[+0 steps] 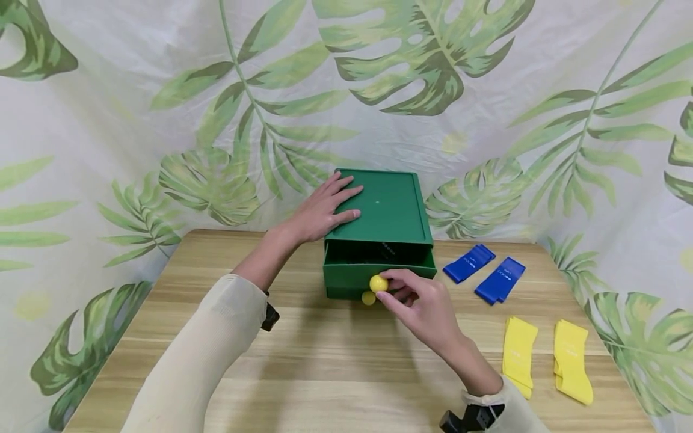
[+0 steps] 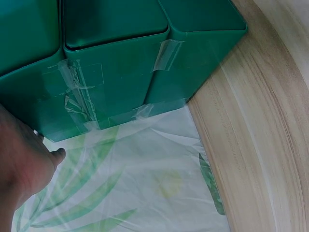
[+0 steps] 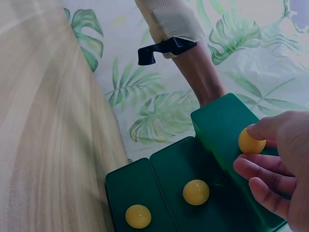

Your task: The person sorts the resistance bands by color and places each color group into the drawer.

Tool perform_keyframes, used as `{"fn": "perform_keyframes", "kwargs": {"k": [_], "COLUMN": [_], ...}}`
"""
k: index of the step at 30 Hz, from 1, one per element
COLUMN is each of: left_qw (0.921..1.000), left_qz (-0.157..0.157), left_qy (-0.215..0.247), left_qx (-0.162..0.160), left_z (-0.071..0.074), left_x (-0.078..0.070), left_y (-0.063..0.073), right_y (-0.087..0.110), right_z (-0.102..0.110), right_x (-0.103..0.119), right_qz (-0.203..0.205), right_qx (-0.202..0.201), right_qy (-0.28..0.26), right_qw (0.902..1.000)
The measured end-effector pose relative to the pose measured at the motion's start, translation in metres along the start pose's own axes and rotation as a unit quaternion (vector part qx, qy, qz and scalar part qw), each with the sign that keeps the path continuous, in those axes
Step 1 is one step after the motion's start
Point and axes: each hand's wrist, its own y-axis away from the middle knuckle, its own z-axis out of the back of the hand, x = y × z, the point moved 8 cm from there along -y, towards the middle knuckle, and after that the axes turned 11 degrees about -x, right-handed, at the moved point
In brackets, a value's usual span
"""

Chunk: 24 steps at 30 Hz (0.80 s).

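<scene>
A green drawer cabinet (image 1: 387,207) stands at the back of the table, its top drawer (image 1: 341,278) pulled partly out. My left hand (image 1: 325,208) rests on the left part of the cabinet's top, fingers spread. With thumb and fingers, my right hand (image 1: 428,304) pinches the round yellow knob (image 1: 378,283) on that drawer's front. The right wrist view shows two lower drawers pushed in, each with its own yellow knob (image 3: 196,192). Clear tape (image 2: 77,94) joins the stacked green units in the left wrist view. The drawer's inside looks dark, and its contents cannot be made out.
Two folded blue bands (image 1: 500,280) lie right of the cabinet. Nearer the table's right edge are two folded yellow bands (image 1: 572,361). A leaf-patterned cloth (image 1: 292,108) hangs behind the wooden table (image 1: 281,385).
</scene>
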Motion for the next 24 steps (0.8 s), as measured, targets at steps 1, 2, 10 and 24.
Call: {"fn": "perform_keyframes", "kwargs": {"k": [1, 2, 10, 24], "left_qw": [1.0, 1.0, 0.9999, 1.0], "left_qz": [0.0, -0.001, -0.003, -0.003], "left_qy": [0.001, 0.002, 0.011, 0.002], "left_qx": [0.001, 0.001, 0.001, -0.002], "left_z": [0.0, 0.0, -0.002, -0.002], "left_x": [0.0, 0.0, 0.002, 0.0], "left_y": [0.0, 0.0, 0.0, 0.0], "right_y": [-0.001, -0.002, -0.013, -0.025], "right_z": [0.0, -0.001, -0.005, -0.012], "right_x": [-0.001, -0.002, -0.015, -0.033], "right_qz": [0.001, 0.001, -0.005, -0.039], "right_qx": [-0.002, -0.004, -0.023, -0.043], "right_qy": [0.002, 0.003, 0.005, -0.009], "right_qw": [1.0, 1.0, 0.9997, 0.9983]}}
